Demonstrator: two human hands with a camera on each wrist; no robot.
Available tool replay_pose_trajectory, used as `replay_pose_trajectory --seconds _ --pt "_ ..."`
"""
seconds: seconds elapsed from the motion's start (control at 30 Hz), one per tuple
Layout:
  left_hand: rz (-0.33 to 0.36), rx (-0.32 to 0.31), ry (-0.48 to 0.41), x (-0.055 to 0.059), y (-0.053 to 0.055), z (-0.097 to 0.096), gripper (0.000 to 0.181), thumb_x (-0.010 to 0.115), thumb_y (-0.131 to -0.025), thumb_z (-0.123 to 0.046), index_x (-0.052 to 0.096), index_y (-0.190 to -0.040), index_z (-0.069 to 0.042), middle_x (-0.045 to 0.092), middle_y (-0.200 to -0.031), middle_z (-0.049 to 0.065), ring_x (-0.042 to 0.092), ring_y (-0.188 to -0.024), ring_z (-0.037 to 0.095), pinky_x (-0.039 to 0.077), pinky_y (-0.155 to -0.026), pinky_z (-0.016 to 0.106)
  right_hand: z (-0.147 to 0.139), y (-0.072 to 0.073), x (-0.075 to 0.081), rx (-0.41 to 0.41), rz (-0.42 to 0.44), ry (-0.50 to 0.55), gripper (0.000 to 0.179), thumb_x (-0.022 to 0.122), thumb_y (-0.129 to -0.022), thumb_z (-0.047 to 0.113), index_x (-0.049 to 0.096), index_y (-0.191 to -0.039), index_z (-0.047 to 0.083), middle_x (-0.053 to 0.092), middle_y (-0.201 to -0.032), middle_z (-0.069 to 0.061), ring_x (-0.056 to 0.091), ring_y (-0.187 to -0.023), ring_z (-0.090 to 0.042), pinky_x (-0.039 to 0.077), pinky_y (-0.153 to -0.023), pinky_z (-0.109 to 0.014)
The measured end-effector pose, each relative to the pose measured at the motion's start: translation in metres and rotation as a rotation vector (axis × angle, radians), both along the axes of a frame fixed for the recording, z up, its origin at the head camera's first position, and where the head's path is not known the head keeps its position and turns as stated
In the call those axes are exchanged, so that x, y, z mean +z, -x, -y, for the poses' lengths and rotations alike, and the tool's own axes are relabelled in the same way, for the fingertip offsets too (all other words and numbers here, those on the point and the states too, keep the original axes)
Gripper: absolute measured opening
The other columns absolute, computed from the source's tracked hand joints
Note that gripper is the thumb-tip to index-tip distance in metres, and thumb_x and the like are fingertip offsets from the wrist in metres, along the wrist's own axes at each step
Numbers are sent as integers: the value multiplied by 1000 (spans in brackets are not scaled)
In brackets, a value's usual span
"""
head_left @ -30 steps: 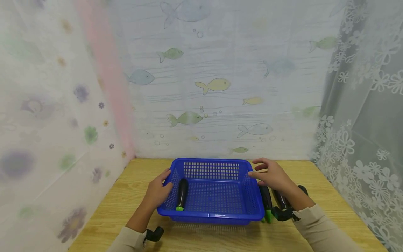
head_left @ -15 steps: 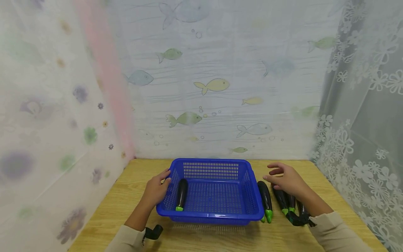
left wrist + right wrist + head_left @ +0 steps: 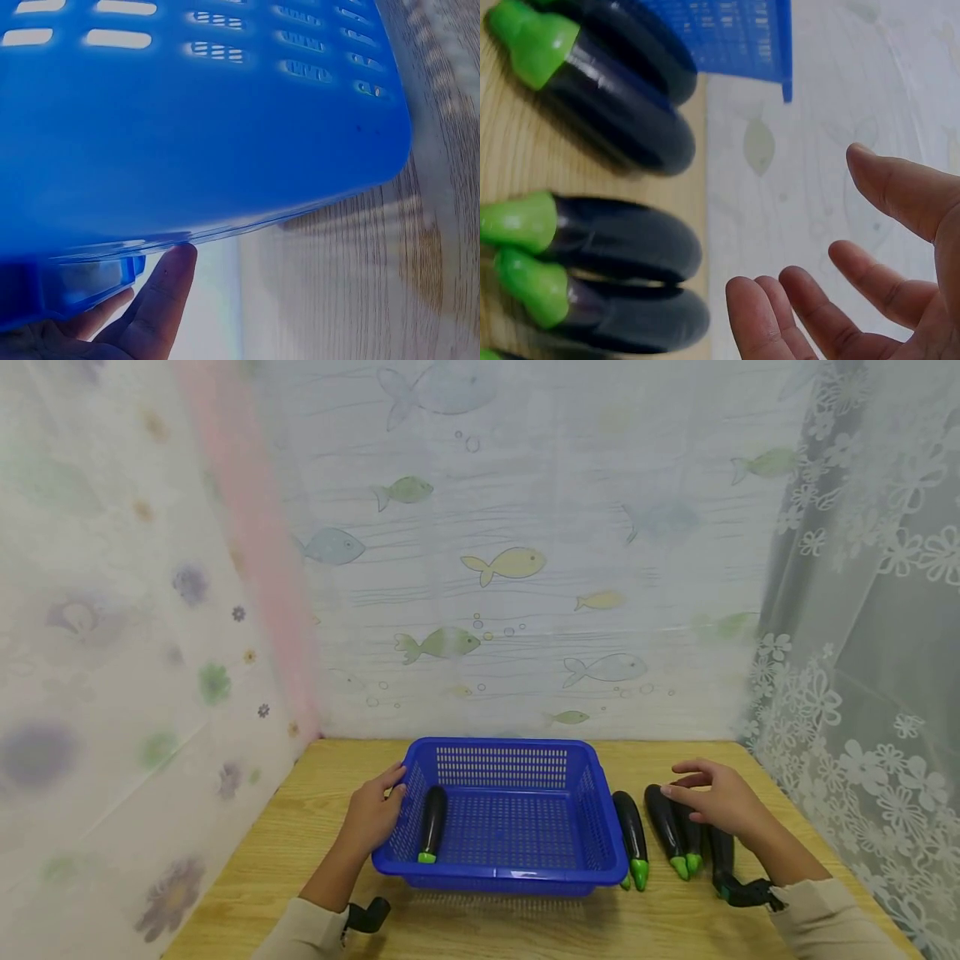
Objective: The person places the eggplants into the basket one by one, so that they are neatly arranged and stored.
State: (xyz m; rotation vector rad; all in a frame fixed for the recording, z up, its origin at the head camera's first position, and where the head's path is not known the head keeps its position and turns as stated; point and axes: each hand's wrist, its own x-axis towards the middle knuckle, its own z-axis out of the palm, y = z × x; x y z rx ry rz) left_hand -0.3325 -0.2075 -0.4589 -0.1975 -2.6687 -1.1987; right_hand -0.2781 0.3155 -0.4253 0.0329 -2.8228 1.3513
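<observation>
Eggplants [image 3: 432, 822]: my left hand [image 3: 373, 812] rests loose-fingered against the basket [image 3: 450, 869] at 9 o'clock; one lies inside at 9, others outside at 3. Probably firm, light, slick; grab mid-body. My right hand [image 3: 722, 797], spread, holds nothing.

There is one blue basket [image 3: 495, 874] touching the left hand [image 3: 372, 814], with one eggplant [image 3: 432, 822] inside it, and there are five other eggplants [image 3: 663, 822] near the right hand [image 3: 723, 797].

Looks like a curtained-off nook, can't tell if home or studio. Fish curtain [image 3: 525, 652] at the back, flowery sheet [image 3: 150, 693] left, sheer curtain [image 3: 862, 693] right (kinda shower-curtain-ish tbh), wood-look table [image 3: 300, 810] between.
</observation>
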Motion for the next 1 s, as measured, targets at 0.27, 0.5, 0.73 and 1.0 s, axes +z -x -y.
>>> replay_pose_trajectory --seconds 0.27,0.5,0.73,1.0 --pt "13 5 1 0 -1 0 47 53 -105 -16 52 -151 -4 47 -160 12 48 -143 43 44 -109 61 -17 -3 -4 -36 18 -6 74 68 -98 44 45 -149 -6 51 -141 -39 65 -115 -46 63 -81 -44" --pt "7 2 7 -1 1 0 48 52 -106 -17 52 -152 -5 47 -160 10 48 -143 42 44 -109 60 -30 -3 -8 -59 32 0 75 65 -100 45 44 -149 -8 49 -142 -41 64 -116 -48 63 -81 -44" --pt "6 23 18 -2 -3 5 47 52 -105 -17 52 -152 -6 47 -160 10 48 -143 42 45 -108 61 -40 -2 -17 -81 53 -3 77 64 -101 44 41 -150 -10 46 -144 -42 65 -114 -47 62 -81 -44" --pt "-5 4 -17 -5 3 1 47 53 -106 -19 52 -151 -7 48 -160 7 58 -135 40 50 -104 58 -57 -4 -19 -119 81 -16 78 62 -101 45 38 -150 -12 43 -143 -44 62 -117 -50 62 -84 -44"
